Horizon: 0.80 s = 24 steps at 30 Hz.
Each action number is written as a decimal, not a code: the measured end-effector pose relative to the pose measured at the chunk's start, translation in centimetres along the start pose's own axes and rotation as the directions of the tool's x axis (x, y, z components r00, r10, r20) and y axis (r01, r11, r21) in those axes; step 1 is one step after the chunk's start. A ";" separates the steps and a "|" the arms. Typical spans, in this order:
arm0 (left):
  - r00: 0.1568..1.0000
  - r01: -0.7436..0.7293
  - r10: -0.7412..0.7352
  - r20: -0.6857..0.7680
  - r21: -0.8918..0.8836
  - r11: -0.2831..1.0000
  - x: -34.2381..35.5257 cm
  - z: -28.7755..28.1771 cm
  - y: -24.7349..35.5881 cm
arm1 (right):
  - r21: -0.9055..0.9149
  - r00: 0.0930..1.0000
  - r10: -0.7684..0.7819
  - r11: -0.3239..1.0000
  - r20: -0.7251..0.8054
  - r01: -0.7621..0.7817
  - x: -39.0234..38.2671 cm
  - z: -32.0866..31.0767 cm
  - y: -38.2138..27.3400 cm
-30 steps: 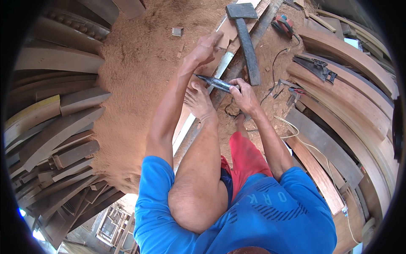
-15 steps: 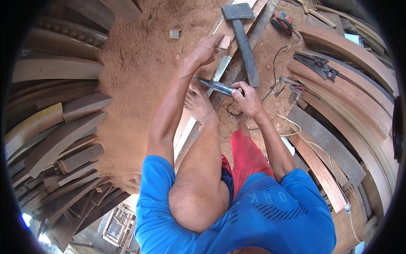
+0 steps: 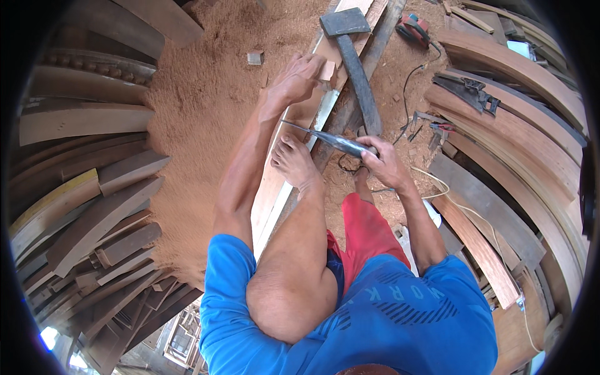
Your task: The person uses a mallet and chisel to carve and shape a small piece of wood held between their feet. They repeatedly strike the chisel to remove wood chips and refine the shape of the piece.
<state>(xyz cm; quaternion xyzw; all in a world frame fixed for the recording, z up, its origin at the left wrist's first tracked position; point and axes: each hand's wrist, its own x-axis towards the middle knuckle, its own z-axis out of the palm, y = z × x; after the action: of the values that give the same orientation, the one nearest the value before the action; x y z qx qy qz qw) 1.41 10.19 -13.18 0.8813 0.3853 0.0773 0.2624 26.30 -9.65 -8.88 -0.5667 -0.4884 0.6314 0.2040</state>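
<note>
My right hand [image 3: 383, 161] grips the rear end of a dark chisel [image 3: 340, 142], whose thin tip points left across the plank, above my bare foot. My left hand [image 3: 299, 80] reaches forward over the reddish wooden plank [image 3: 265, 199], fingers curled against a small pale wood block [image 3: 327, 70]; its fingertips are partly hidden. My bare foot [image 3: 295, 161] rests on the plank. A mallet [image 3: 359, 78] with a blocky grey head and long dark handle lies just right of the plank, its handle end close to my right hand.
Sawdust covers the ground, with a small wood offcut [image 3: 255, 58] on it. A red power tool [image 3: 414, 30] with a black cord lies at the far right. A handsaw [image 3: 465, 94] and pliers [image 3: 442, 127] lie by the boards on the right. Stacked curved boards [image 3: 87, 119] line the left.
The chisel has shifted slightly right and down, with its tip now showing more plainly over the plank. My left hand stays by the small block. The whole view has shifted a little.
</note>
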 end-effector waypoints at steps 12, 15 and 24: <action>0.991 0.041 -0.014 0.135 -0.201 0.979 0.8 -1.2 -0.9 | 0.635 0.914 0.212 0.665 0.345 -0.394 -12.2 -3.6 1.2; 0.970 0.101 -0.056 0.235 -0.184 0.978 1.0 -1.8 -0.7 | 0.651 0.963 0.075 0.723 0.258 -0.230 -10.0 -2.2 -1.3; 0.936 -0.023 0.055 0.348 -0.096 0.995 3.3 -3.8 -1.5 | 0.455 0.885 0.118 0.883 -0.451 0.114 2.8 -0.3 -3.4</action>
<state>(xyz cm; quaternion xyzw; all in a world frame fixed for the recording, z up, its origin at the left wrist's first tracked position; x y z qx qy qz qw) 1.46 14.97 -10.91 0.8757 0.3108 -0.0583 0.3649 24.76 -5.75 -7.43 -0.6355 -0.2571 0.5759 0.4454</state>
